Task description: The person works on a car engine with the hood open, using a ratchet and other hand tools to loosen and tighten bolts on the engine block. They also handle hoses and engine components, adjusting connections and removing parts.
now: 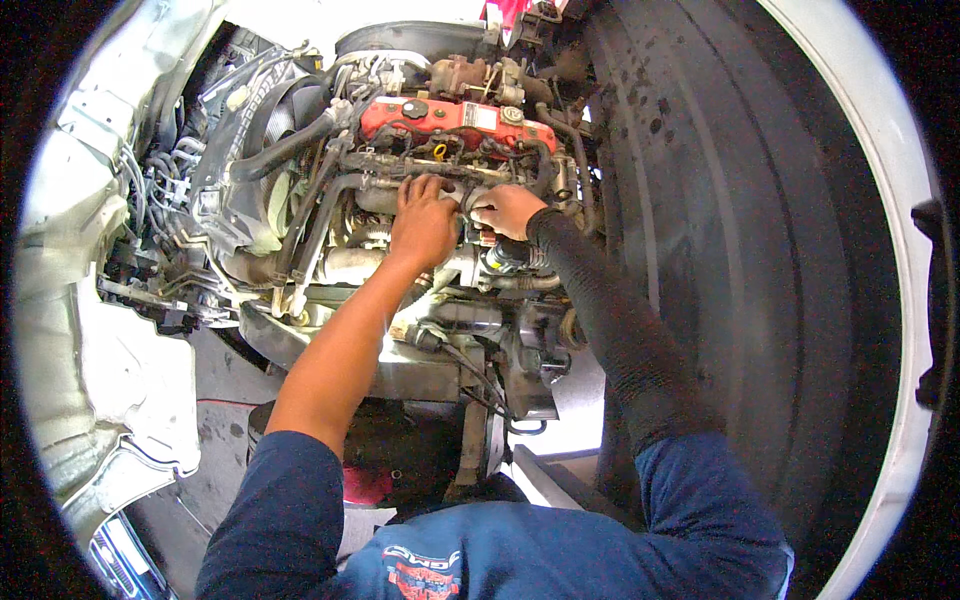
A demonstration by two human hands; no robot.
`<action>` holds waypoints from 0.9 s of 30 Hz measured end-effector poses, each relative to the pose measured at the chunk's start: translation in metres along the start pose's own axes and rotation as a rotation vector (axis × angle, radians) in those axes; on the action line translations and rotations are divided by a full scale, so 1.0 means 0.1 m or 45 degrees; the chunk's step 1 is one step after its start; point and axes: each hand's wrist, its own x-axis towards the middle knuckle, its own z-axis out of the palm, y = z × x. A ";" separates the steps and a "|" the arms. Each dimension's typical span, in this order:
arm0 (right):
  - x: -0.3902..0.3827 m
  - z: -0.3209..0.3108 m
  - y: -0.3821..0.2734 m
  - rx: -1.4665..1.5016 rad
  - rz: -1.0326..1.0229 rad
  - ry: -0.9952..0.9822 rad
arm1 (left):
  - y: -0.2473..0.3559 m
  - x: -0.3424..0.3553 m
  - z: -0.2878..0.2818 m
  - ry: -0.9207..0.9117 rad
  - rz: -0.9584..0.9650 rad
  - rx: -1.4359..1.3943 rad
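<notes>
Both my hands are down in the engine, just in front of its red valve cover (pixel 455 118). My left hand (pixel 425 222) lies over a grey metal pipe-like part (pixel 376 198), its fingers stretched out and resting on it. To the right, my right hand (pixel 508 211) is bent at the fingers, with fingertips and thumb drawn together beside the same part. What sits between those fingertips is too small to make out. A yellow dipstick ring (pixel 440 152) shows just beyond my hands. A dark round fitting (pixel 503 258) lies below my right wrist.
A fan shroud (pixel 245 150) and a black hose (pixel 285 146) flank the engine on the left. Along the right runs a large dark ribbed panel (pixel 740 250). A frame rail (pixel 415 368) crosses below my forearms, with cables (pixel 470 368) hanging near it.
</notes>
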 end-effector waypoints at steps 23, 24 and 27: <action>0.52 -0.14 0.43 0.485 0.088 -0.587 | 0.07 0.00 -0.17 -0.038 -0.248 -0.051; 0.52 -0.14 0.41 0.511 0.083 -0.594 | 0.08 0.01 -0.17 -0.046 -0.260 -0.049; 0.50 -0.17 0.34 0.411 0.092 -0.542 | 0.11 0.00 -0.15 -0.055 -0.307 -0.060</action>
